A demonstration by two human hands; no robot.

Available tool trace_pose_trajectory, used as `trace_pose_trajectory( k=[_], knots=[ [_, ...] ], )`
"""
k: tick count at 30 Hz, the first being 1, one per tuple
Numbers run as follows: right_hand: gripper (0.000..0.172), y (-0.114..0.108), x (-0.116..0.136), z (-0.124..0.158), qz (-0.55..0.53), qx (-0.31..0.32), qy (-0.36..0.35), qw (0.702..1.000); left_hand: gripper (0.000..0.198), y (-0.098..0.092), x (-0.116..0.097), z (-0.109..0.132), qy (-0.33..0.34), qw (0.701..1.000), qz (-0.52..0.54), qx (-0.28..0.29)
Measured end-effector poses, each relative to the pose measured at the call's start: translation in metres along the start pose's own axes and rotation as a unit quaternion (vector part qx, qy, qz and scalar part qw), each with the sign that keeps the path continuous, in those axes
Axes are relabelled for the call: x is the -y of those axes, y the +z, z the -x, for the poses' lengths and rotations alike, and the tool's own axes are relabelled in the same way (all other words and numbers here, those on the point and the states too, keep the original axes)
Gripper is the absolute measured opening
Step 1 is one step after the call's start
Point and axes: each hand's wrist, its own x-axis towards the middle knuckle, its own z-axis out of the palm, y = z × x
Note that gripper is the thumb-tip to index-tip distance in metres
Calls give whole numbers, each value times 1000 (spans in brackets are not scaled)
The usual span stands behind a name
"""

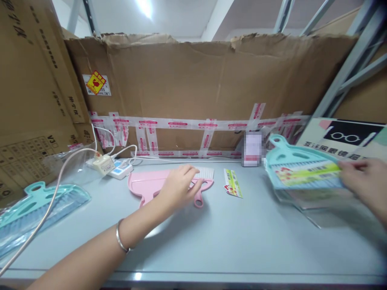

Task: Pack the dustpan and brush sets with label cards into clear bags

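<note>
My left hand [179, 186] rests on a pink dustpan-and-brush set [142, 183] lying flat in the middle of the grey table, its fingers curled over the brush handle. My right hand [364, 181] is at the right edge, gripping a teal dustpan-and-brush set [298, 167] with a colourful label, held a little above the table inside a clear plastic bag [305, 201]. A small printed label card [232, 183] lies on the table between the two sets.
Another teal set in a clear bag [36, 205] lies at the left. A white power strip [113, 167] with cables sits near the back left. Taped cardboard [196, 92] walls the back and left. A printed box [347, 137] and metal shelving [350, 60] stand at right.
</note>
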Motion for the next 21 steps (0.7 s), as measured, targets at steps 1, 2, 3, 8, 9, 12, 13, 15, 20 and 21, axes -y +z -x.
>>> trace_pose_trajectory(
  k=[1,2,3,8,9,12,13,15,20,21],
  knots=[
    [29,2,29,10,-15,-6,9,1000,28,-3,-1,-4,-41,997,69,3],
    [25,7,58,21,-56,10,-4,998,33,-5,-2,-7,-90,985,148,17],
    [23,15,86,33,-107,41,-16,993,40,-7,-2,-11,-141,962,231,41],
    [26,79,181,91,-255,175,-93,946,42,-13,10,-14,-280,819,492,92],
    [28,90,189,101,-301,199,-94,928,37,-14,17,-11,-293,812,501,62],
    [33,103,201,128,-397,145,-104,900,32,-17,39,3,-328,801,497,-58],
    [32,102,202,137,-409,119,-114,897,33,-19,47,7,-335,798,492,-92],
    [28,96,205,156,-426,157,-125,882,35,-20,57,14,-344,791,485,-141],
    [33,89,218,192,-514,449,63,728,40,-17,57,20,-337,788,486,-169],
    [34,90,220,197,-539,465,105,695,42,-16,55,20,-333,793,483,-166]
  ],
)
